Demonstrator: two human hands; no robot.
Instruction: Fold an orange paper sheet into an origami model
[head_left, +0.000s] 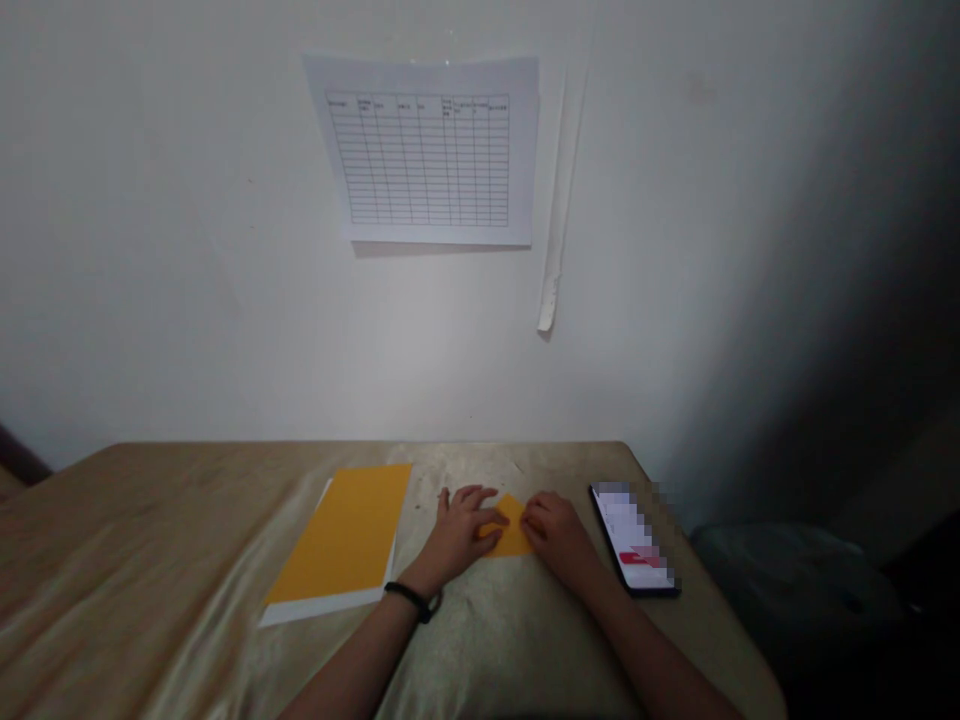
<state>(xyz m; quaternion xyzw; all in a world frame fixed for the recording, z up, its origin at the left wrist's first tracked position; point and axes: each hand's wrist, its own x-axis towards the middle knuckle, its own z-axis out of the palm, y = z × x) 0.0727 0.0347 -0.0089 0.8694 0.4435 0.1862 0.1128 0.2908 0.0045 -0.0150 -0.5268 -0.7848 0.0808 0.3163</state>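
A small folded piece of orange paper lies on the cloth-covered table between my hands. My left hand, with a black band on its wrist, rests on the paper's left part with its fingers curled and pressing down on it. Fingers bent, my right hand presses on the paper's right edge.
A stack of sheets with an orange one on top lies to the left of my hands. A phone with a lit screen lies to the right near the table's edge. A printed grid sheet hangs on the wall behind.
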